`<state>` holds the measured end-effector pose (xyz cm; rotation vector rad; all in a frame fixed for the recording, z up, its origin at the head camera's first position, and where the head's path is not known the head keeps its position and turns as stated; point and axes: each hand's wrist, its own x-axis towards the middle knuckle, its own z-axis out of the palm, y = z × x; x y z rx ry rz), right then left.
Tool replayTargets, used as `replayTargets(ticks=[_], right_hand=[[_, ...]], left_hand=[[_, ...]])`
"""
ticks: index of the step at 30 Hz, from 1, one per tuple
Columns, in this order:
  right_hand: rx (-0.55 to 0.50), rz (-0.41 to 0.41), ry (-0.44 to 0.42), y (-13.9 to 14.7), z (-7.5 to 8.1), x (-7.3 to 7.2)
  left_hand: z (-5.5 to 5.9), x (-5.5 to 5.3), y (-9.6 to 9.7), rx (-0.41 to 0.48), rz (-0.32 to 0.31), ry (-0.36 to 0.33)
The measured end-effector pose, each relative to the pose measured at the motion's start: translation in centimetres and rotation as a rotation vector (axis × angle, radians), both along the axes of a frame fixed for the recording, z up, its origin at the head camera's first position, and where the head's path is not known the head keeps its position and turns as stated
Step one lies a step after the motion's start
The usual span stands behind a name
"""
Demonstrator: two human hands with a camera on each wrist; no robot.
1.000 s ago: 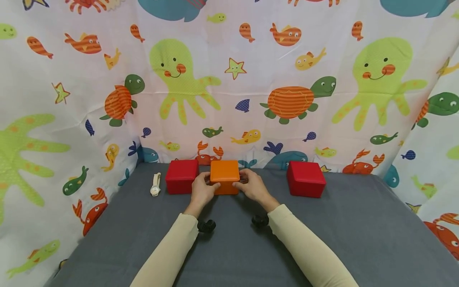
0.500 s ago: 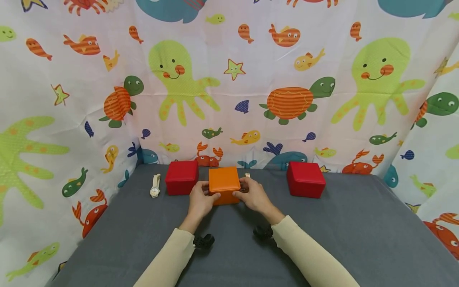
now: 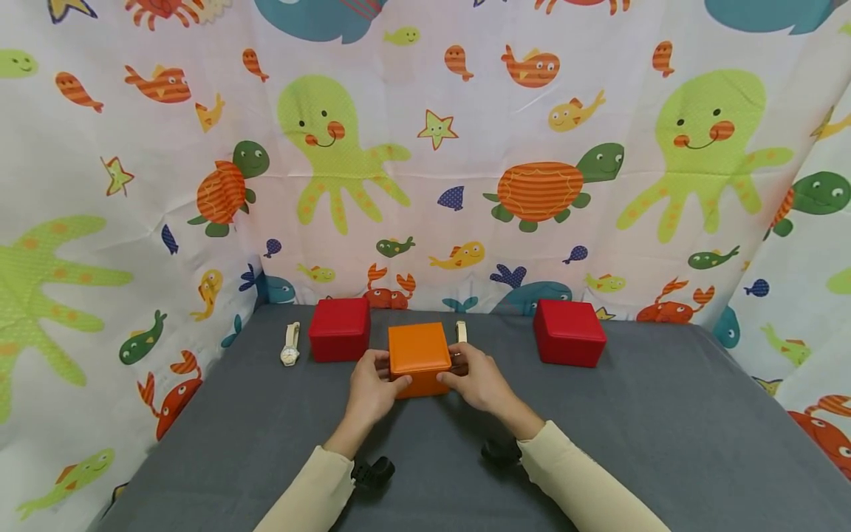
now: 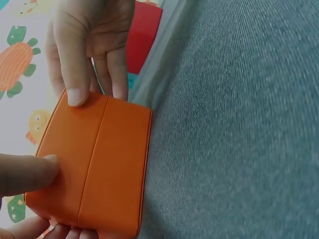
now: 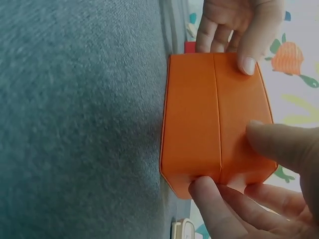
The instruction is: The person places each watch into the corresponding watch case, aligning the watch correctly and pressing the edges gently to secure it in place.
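Between both hands is an orange box point(image 3: 419, 349) with a seam around its sides, its lid down. My left hand point(image 3: 372, 388) grips its left side, thumb on the front face and fingers along the side. On the other side my right hand point(image 3: 480, 378) holds it the same way, thumb on the front. In the left wrist view the orange box point(image 4: 99, 159) shows its front, with a thumb near each end. The right wrist view shows fingertips under the near end of the orange box point(image 5: 214, 119).
A red box point(image 3: 340, 330) stands left of the orange one, and another red box point(image 3: 569, 332) farther right. One pale wristwatch point(image 3: 290, 344) lies at the left; a second watch point(image 3: 462, 332) lies behind my right hand. A printed curtain point(image 3: 425, 162) closes off the back of the grey table point(image 3: 631, 436).
Both hands have drawn the orange box toward me, away from the curtain. The watch behind it has come into view. The red boxes and the left watch have stayed put.
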<state>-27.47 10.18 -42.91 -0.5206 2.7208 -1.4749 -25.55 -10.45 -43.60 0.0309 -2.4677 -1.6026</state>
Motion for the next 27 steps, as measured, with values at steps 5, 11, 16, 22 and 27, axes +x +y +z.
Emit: replayTargets(ticks=[5, 11, 16, 22, 27], right_hand=[[0.004, 0.002, -0.039, 0.1, -0.1, -0.2], [0.066, 0.015, -0.067, -0.2, -0.6, -1.0], [0.118, -0.010, -0.060, -0.3, -0.5, -1.2], [0.107, -0.009, -0.061, -0.2, -0.3, -1.0], [0.060, 0.001, -0.103, 0.0, -0.2, -0.9]], left_hand=[[-0.3, -0.2, -0.3, -0.009, -0.010, -0.048], [-1.1, -0.5, -0.7, 0.009, -0.035, -0.093], [-1.4, -0.6, -0.8, 0.029, -0.045, -0.083], [-1.5, -0.8, -0.8, 0.034, -0.047, -0.099], [-1.8, -0.9, -0.7, 0.035, -0.037, -0.097]])
